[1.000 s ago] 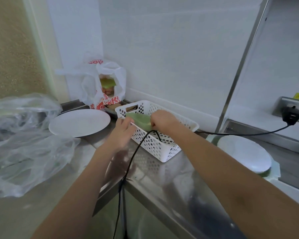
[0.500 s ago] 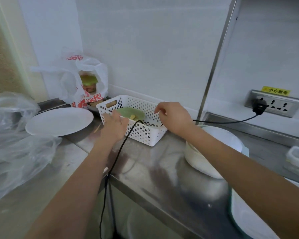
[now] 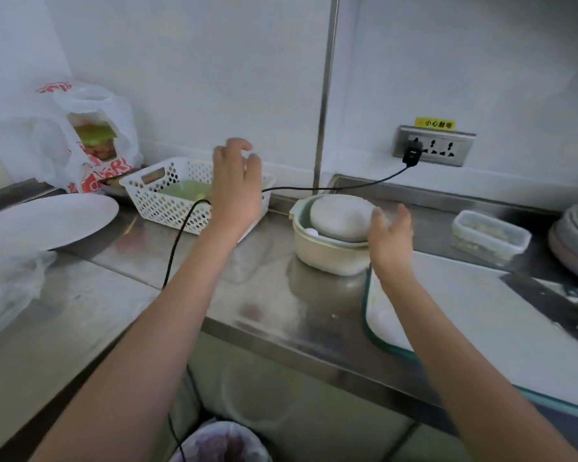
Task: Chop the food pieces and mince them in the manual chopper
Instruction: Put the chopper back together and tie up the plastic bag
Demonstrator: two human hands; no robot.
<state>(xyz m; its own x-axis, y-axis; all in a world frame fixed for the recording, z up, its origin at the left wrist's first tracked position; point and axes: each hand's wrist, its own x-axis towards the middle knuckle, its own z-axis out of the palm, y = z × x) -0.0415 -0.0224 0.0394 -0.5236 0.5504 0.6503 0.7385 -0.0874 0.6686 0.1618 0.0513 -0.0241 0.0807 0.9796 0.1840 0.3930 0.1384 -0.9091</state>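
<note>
Left hand (image 3: 237,188), raised above the basket (image 3: 167,201), fingers loosely curled, holding nothing. Right hand (image 3: 389,240), fingers spread and relaxed, also empty, just beside the domed lid (image 3: 342,216); whether a fingertip touches the lid cannot be told. The lid sits on a pale bowl (image 3: 324,253) standing on the steel counter (image 3: 264,295); this lidded vessel is judged to be the manual chopper, though no pull cord or blade is visible. The basket stands to the left of the bowl, against the wall, and holds a green item (image 3: 187,191) partly hidden by the left forearm. A black cable (image 3: 314,188) runs from the wall socket (image 3: 432,146) across the basket and down over the counter edge. The cutting board (image 3: 481,311) lies in front of the bowl on the right, with a cleaver (image 3: 554,301) resting on it. A small lidded box (image 3: 491,236) behind the board contains pale pieces, too blurred to identify. A white plate (image 3: 47,221) and a plastic bag (image 3: 90,138) occupy the left end.

Progress, as judged: early. No food lies on the board, the cleaver is untouched, and the chopper is closed. Fetching the food, chopping, loading and mincing all remain.
</note>
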